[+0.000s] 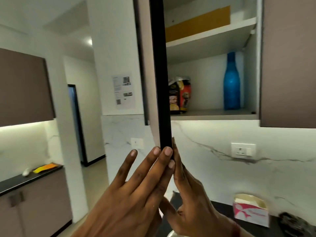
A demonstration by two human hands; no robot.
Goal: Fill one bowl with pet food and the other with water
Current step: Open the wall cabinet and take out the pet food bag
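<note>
While left hand [136, 190] and right hand [189, 190] press flat on the cabinet door [160, 82] — swing it wide; pet food bag [181, 96] half-hidden.

White marble-veined backsplash [222, 170], brown upper cabinets [289, 65], one cabinet door [160, 74] open edge-on, white shelves [210, 34] inside, under-cabinet glow [22, 127] at left, black counter [20, 183] over brown base cabinets [44, 209], dark-framed doorway [77, 124], wall socket [243, 149], printed sheet [124, 91] on pillar.
</note>
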